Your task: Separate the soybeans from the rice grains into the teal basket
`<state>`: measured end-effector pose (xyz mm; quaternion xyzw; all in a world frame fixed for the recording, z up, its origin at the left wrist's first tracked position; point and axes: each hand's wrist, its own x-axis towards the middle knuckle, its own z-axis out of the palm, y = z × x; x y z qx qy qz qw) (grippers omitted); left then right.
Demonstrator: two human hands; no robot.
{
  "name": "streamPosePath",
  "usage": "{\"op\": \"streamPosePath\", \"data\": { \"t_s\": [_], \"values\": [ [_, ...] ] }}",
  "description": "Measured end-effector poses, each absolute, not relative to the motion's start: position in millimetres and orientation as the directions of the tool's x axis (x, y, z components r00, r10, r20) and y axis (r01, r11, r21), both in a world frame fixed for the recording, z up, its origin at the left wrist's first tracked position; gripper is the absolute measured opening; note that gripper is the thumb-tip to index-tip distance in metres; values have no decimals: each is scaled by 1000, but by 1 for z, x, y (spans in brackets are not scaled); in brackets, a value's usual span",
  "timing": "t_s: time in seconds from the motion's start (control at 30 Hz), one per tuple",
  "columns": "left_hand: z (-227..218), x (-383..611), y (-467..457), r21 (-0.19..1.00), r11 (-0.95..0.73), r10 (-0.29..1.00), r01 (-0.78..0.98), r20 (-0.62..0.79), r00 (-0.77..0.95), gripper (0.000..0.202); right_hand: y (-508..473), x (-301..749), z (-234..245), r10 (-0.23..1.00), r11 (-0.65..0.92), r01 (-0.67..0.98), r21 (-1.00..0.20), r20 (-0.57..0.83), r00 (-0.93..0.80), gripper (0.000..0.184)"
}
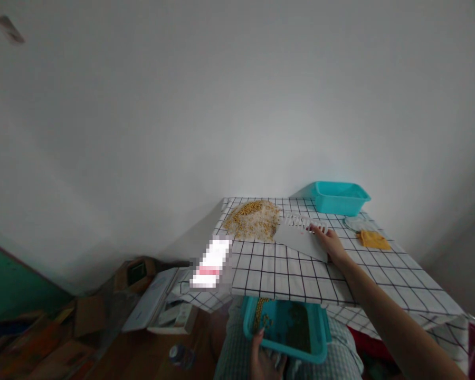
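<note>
My right hand rests on a white plastic dustpan-like scoop lying on the checked tablecloth, its comb edge facing a pile of yellow beans mixed with white grains. Below the table's near edge, my left hand grips the rim of a teal plastic basket held on my lap, with some yellow beans inside it.
A second teal tub stands at the table's far right corner. An orange cloth and a clear lid lie right of the scoop. A white packet sits at the left edge. Boxes, papers and a bottle clutter the floor at left.
</note>
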<state>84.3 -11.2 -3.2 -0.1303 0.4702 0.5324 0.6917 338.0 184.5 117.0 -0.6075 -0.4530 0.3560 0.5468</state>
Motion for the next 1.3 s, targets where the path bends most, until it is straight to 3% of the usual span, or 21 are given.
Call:
{"op": "streamPosePath", "data": {
  "t_s": [0.37, 0.6, 0.93, 1.1, 1.3],
  "values": [
    [-6, 82, -10, 312, 405, 612, -860, -791, 1, 35, 182, 339, 120, 947, -6, 65, -998, 15, 320, 53],
    [-13, 82, -9, 321, 422, 599, -848, -800, -4, 35, 185, 340, 117, 955, 16, 170, -985, 66, 290, 54],
    [-14, 81, -9, 316, 403, 608, -859, -794, -7, 46, 175, 333, 124, 971, 55, 117, -992, 80, 226, 51],
    [-6, 77, -8, 346, 388, 605, -854, -795, -48, 41, 166, 324, 133, 984, 85, 75, -994, 95, 151, 50],
    [1, 64, -5, 460, 246, 661, -853, -723, -199, 36, 157, 315, 141, 994, 94, 63, -994, 98, 50, 52]
  ]
}}
